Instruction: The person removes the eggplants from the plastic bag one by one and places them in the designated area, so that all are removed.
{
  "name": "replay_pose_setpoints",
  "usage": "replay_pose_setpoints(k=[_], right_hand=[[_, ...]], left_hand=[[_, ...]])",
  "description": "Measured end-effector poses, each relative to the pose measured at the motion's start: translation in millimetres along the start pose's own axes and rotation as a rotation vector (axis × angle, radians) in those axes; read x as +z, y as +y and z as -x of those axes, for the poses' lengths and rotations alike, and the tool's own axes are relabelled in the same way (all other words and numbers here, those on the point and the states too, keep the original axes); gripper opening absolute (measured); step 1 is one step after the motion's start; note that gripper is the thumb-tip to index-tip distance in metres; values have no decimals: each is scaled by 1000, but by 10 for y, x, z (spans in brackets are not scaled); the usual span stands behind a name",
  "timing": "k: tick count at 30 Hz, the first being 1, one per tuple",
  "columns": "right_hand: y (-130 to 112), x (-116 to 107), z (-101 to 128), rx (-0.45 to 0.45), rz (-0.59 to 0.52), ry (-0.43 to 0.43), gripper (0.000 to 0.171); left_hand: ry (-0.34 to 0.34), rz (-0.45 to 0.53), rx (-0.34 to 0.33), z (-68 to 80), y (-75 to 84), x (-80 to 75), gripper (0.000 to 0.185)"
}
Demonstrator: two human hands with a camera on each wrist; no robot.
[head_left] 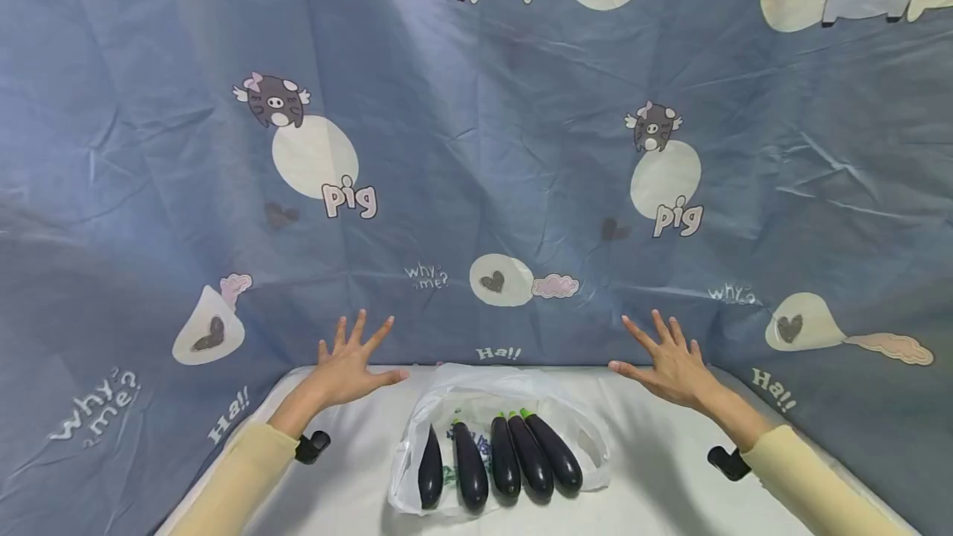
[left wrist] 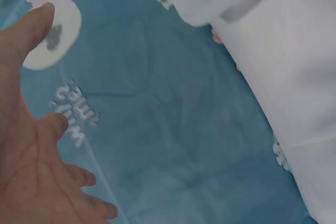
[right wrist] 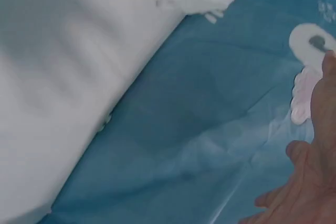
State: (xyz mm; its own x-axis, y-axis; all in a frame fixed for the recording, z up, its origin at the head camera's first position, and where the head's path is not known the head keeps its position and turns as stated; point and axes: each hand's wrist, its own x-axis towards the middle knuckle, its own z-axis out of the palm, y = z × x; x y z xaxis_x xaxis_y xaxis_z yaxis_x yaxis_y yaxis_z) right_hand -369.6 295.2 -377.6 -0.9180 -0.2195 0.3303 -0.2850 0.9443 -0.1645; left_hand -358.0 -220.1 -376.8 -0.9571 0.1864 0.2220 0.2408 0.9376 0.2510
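Left hand (head_left: 348,369) is raised above the table's (head_left: 670,486) far left edge, fingers spread and straight, holding nothing. Five aubergines (head_left: 499,461) lie side by side on an opened plastic bag (head_left: 439,391) near the middle of the table, close to the front edge, untouched. Right hand (head_left: 670,366) hovers over the far right edge, fingers likewise splayed and empty. Judgement: handling has not begun; all work with aubergines and bag remains.
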Motion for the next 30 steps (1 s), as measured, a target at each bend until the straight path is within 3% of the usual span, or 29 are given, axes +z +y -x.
replay_pose_setpoints(k=[12,30], right_hand=[[-339,188,187,-110,-25,75,82],[-485,524,517,-128,-145,116,78]], left_hand=[[-6,20,102,288,313,105,88],[-102,90,192,650,456,395,84]])
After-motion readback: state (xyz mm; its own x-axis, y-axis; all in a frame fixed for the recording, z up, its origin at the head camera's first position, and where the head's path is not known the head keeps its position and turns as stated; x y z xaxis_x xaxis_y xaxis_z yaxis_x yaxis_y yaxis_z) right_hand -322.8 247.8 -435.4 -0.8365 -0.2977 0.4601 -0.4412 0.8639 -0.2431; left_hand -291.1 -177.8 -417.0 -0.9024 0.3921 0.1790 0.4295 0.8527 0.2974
